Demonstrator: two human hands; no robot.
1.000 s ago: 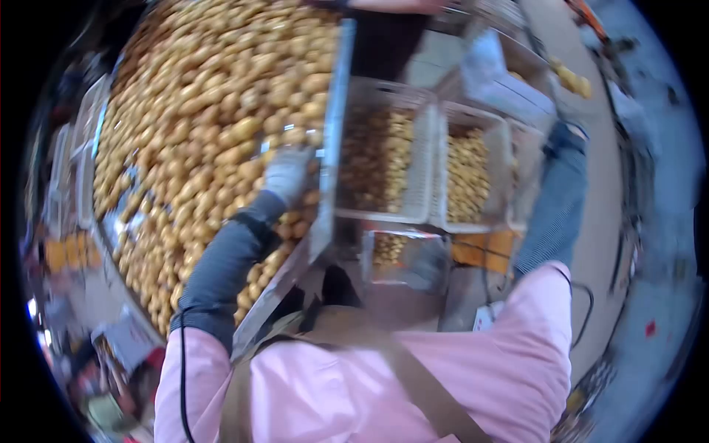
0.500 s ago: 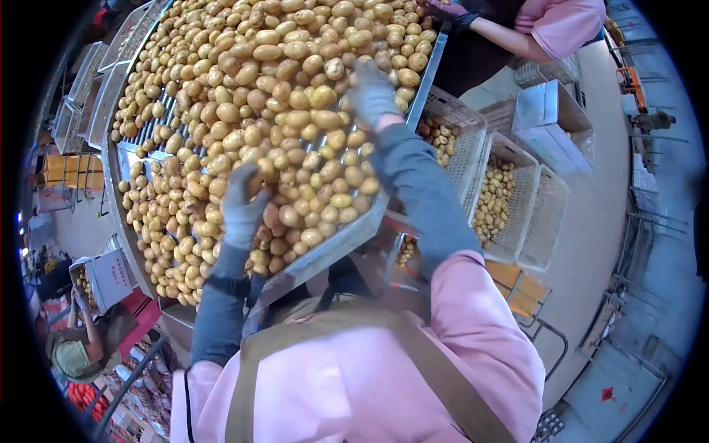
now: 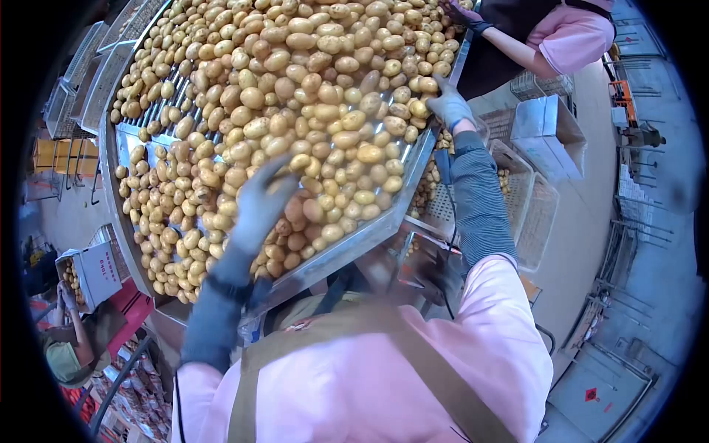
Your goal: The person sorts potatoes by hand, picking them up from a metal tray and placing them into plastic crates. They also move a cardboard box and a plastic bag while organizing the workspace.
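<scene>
A thick layer of potatoes [image 3: 325, 111] covers a metal sorting table [image 3: 354, 242], with bare rollers [image 3: 174, 94] showing at its left. My left hand [image 3: 260, 210], in a grey glove, hovers over or touches the potatoes near the front edge. Its fingers are spread and somewhat blurred, and no potato shows in them. At the table's right rim, my right hand [image 3: 450, 109], gloved too, has its thumb and forefinger apart beside the outermost potatoes. Its other fingers are partly hidden.
Plastic crates [image 3: 526, 166], some with potatoes, stand below the table's right side, near a white box [image 3: 543, 125]. A co-worker's arm [image 3: 517, 55] reaches in at top right. Another person holds a carton [image 3: 96, 275] at lower left. More crates [image 3: 96, 88] line the left side.
My right hand has moved right, from among the potatoes to the table's rim. My left hand has shifted slightly right, its fingers more spread. The view has shifted slightly.
</scene>
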